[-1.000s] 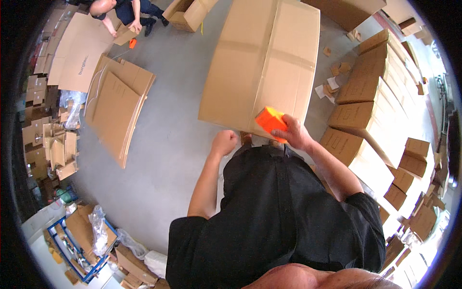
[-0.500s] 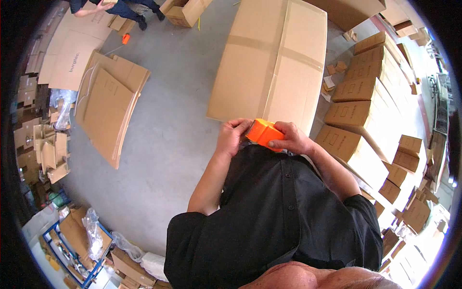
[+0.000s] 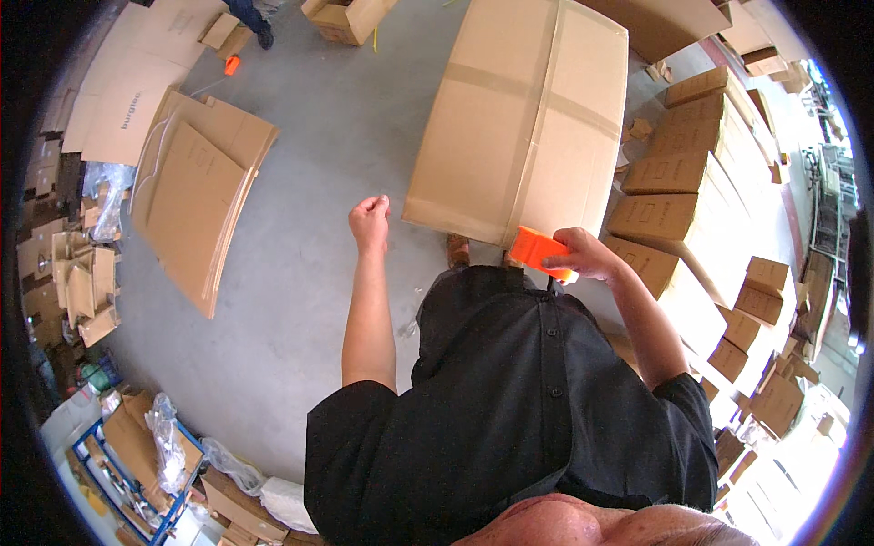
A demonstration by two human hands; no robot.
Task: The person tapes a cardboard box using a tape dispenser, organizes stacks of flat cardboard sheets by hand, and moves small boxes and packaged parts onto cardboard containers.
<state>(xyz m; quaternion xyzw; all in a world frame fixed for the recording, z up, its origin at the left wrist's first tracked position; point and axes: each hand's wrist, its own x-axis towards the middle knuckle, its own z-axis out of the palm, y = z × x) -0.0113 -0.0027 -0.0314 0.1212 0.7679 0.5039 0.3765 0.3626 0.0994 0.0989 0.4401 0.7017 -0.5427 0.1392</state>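
My right hand (image 3: 587,255) is wrapped round an orange tape dispenser (image 3: 539,249) just past my waist, beside the near edge of a large cardboard box (image 3: 482,136). Tape runs along the middle seam of the box top, and another strip crosses it. Off to the left of the box, my left hand (image 3: 370,223) is raised over the grey floor with its fingers curled in. Whether anything is pinched in that fist cannot be made out.
Flat cardboard sheets (image 3: 196,187) lean at the left. Closed cartons (image 3: 655,218) line the right side. Past the big box stands an open carton (image 3: 348,18); another orange object (image 3: 232,65) is on the floor. A blue-framed cart (image 3: 187,482) stands lower left.
My left hand has moved away from the dispenser, out to the left, and is now closed. My right hand has shifted slightly right with the dispenser. The other person is mostly out of view.
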